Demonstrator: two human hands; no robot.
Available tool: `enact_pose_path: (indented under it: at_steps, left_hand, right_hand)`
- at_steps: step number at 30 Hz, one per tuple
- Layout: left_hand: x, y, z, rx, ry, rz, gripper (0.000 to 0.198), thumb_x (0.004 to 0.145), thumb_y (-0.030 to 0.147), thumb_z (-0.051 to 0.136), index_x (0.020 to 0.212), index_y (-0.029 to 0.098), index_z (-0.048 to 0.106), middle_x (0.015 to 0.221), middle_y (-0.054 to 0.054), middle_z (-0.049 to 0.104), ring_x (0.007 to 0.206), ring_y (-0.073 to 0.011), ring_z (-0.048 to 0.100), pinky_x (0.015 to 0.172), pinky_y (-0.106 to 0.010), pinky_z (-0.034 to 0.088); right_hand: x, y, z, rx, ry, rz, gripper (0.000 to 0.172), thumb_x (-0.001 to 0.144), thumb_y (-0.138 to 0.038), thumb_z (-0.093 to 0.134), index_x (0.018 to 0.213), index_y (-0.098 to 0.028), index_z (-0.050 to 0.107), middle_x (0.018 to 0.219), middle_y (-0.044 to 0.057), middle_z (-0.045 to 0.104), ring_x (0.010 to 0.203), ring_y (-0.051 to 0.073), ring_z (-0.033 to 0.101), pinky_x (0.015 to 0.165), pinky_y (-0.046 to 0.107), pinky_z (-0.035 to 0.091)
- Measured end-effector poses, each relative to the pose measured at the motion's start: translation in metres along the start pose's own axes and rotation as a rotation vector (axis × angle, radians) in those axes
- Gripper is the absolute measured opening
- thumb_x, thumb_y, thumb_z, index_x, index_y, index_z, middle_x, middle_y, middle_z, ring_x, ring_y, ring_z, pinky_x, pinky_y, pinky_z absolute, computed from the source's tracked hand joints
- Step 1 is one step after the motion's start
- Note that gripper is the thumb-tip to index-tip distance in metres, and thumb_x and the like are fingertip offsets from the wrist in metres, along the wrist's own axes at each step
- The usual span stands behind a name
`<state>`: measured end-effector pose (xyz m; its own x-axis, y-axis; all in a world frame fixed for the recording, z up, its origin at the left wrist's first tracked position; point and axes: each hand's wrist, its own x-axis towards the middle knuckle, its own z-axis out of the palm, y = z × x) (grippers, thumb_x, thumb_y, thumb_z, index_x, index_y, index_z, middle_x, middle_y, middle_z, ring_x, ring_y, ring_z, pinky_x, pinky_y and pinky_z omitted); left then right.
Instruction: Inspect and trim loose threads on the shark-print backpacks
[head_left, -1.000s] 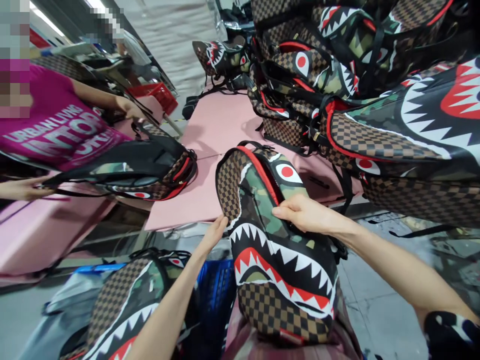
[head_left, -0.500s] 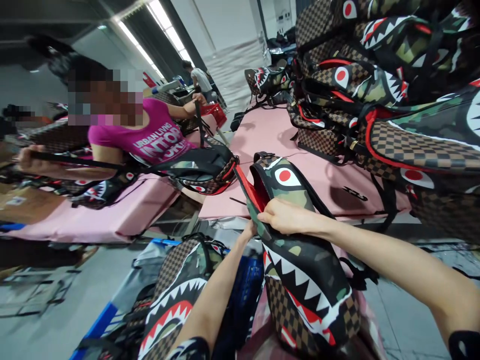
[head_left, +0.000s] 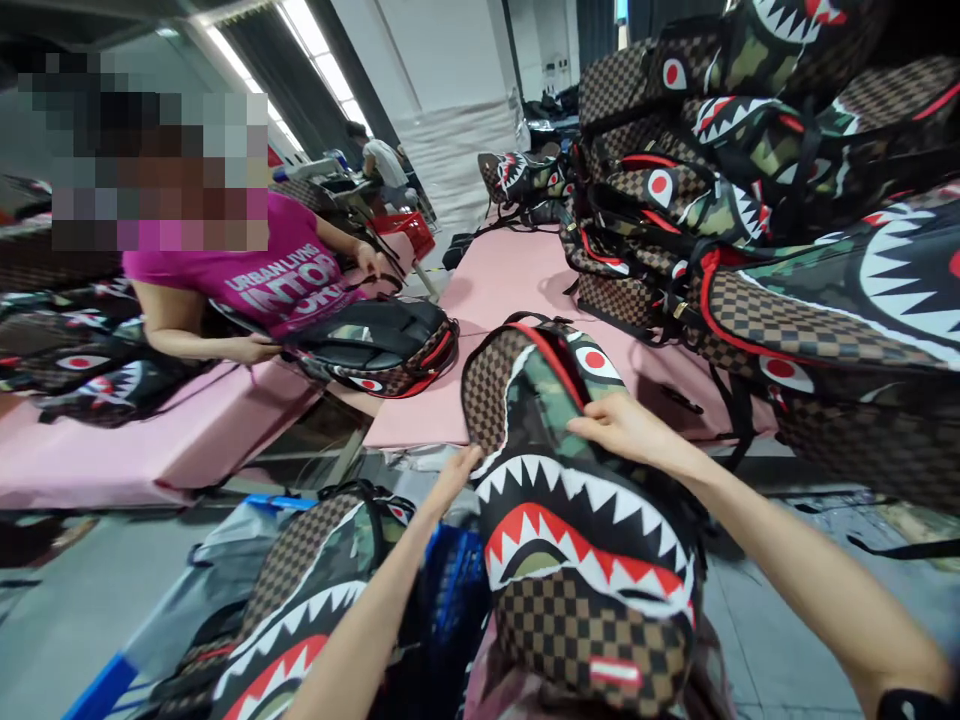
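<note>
A backpack (head_left: 592, 540) with a shark-mouth print, camouflage and brown checks stands upright in front of me, its front panel facing me. My left hand (head_left: 459, 475) is closed at the left edge of the panel, its fingertips partly hidden. On the other side, my right hand (head_left: 626, 425) pinches the panel's edge just below the red-trimmed opening (head_left: 559, 360) and a printed red-and-white eye. The bag's base rests near my lap; what supports it is mostly hidden.
A pink-covered table (head_left: 495, 280) lies ahead, with a pile of similar backpacks (head_left: 825, 300) at right. Another shark-print bag (head_left: 300, 590) sits in a blue-edged bin (head_left: 112, 685) at lower left. Across the table, a person in a magenta shirt (head_left: 292, 270) handles a backpack (head_left: 375, 345).
The backpack's front panel has swung round to face me and its top flap lies nearly closed. My left hand has moved left along its edge. The co-worker's hands have lowered toward their bag.
</note>
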<state>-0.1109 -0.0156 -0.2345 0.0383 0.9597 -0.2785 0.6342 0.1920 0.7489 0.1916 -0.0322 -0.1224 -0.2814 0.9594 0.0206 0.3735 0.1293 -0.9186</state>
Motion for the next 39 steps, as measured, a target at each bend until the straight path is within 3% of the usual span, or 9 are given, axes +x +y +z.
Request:
enact_pose_path:
  at_steps: [4, 7, 10, 15, 21, 26, 30, 34, 39]
  left_hand:
    - [-0.028, 0.021, -0.016, 0.11, -0.08, 0.196, 0.044, 0.084, 0.052, 0.032, 0.089, 0.015, 0.055, 0.087, -0.007, 0.064, 0.088, -0.0216, 0.057, 0.079, -0.03, 0.043]
    - [-0.035, 0.06, -0.013, 0.335, -0.272, 0.327, 0.036, 0.086, 0.045, 0.03, 0.089, 0.018, 0.054, 0.086, -0.005, 0.062, 0.08, -0.0188, 0.058, 0.075, -0.028, 0.042]
    - [-0.023, 0.1, -0.017, 0.437, -0.403, 0.329, 0.042, 0.087, 0.048, 0.026, 0.076, 0.017, 0.052, 0.068, -0.003, 0.056, 0.065, -0.0162, 0.054, 0.065, -0.026, 0.04]
    - [-0.018, 0.141, -0.029, 0.134, -0.61, 0.315, 0.055, 0.082, 0.064, 0.024, 0.065, 0.017, 0.045, 0.057, 0.0, 0.046, 0.047, -0.0113, 0.045, 0.05, -0.025, 0.037]
    - [-0.032, 0.167, -0.028, 0.032, -0.626, 0.317, 0.057, 0.075, 0.072, 0.031, 0.056, 0.019, 0.038, 0.043, 0.003, 0.033, 0.038, -0.0105, 0.038, 0.04, -0.025, 0.032]
    - [-0.05, 0.204, -0.05, 0.121, -0.609, 0.366, 0.051, 0.077, 0.064, 0.04, 0.057, 0.018, 0.041, 0.043, 0.003, 0.037, 0.038, -0.0091, 0.038, 0.038, -0.023, 0.029]
    - [-0.06, 0.232, -0.06, 0.191, -0.578, 0.357, 0.041, 0.08, 0.054, 0.045, 0.08, 0.014, 0.053, 0.048, 0.004, 0.045, 0.039, -0.0088, 0.043, 0.04, -0.02, 0.03]
    - [-0.048, 0.23, -0.036, 0.256, -0.544, 0.376, 0.052, 0.077, 0.042, 0.054, 0.118, 0.011, 0.045, 0.051, 0.007, 0.051, 0.044, -0.0103, 0.047, 0.045, -0.02, 0.034]
    - [-0.048, 0.225, 0.008, 0.361, -0.38, 0.534, 0.047, 0.078, 0.028, 0.054, 0.123, 0.017, 0.044, 0.076, 0.001, 0.065, 0.07, -0.0155, 0.06, 0.061, -0.022, 0.041]
  right_hand:
    - [-0.012, 0.111, -0.023, 0.549, 0.575, 0.372, 0.034, 0.048, -0.04, 0.076, 0.054, -0.016, 0.052, 0.047, -0.007, 0.047, 0.046, 0.007, 0.041, 0.044, 0.02, 0.029]
    - [-0.016, 0.169, -0.029, 0.574, 0.661, 0.448, 0.036, 0.047, -0.046, 0.072, 0.064, -0.018, 0.058, 0.052, -0.005, 0.057, 0.048, 0.011, 0.05, 0.047, 0.023, 0.039]
    - [-0.012, 0.197, -0.035, 0.574, 0.703, 0.484, 0.034, 0.047, -0.044, 0.071, 0.067, -0.019, 0.058, 0.052, -0.005, 0.059, 0.046, 0.012, 0.052, 0.048, 0.027, 0.045]
    - [-0.011, 0.215, -0.043, 0.565, 0.7, 0.486, 0.027, 0.053, -0.04, 0.069, 0.064, -0.019, 0.058, 0.051, -0.003, 0.06, 0.049, 0.017, 0.059, 0.056, 0.033, 0.052]
    - [-0.014, 0.219, -0.044, 0.527, 0.652, 0.425, 0.025, 0.057, -0.042, 0.066, 0.065, -0.019, 0.06, 0.055, -0.001, 0.063, 0.058, 0.02, 0.063, 0.063, 0.037, 0.054]
    - [0.014, 0.205, -0.005, 0.469, 0.567, 0.36, 0.034, 0.06, -0.049, 0.06, 0.074, -0.018, 0.064, 0.064, 0.001, 0.067, 0.058, 0.02, 0.062, 0.062, 0.037, 0.052]
    - [0.041, 0.202, 0.024, 0.299, 0.536, 0.32, 0.037, 0.064, -0.045, 0.06, 0.085, -0.016, 0.068, 0.079, 0.005, 0.07, 0.074, 0.022, 0.063, 0.07, 0.036, 0.05]
    - [0.03, 0.217, -0.006, 0.022, 0.634, 0.374, 0.031, 0.071, -0.035, 0.056, 0.096, -0.02, 0.068, 0.101, 0.007, 0.067, 0.101, 0.025, 0.056, 0.089, 0.039, 0.041]
    - [0.006, 0.241, -0.071, -0.226, 0.702, 0.444, 0.031, 0.072, -0.025, 0.056, 0.101, -0.02, 0.063, 0.124, 0.009, 0.052, 0.127, 0.027, 0.033, 0.102, 0.045, 0.026]
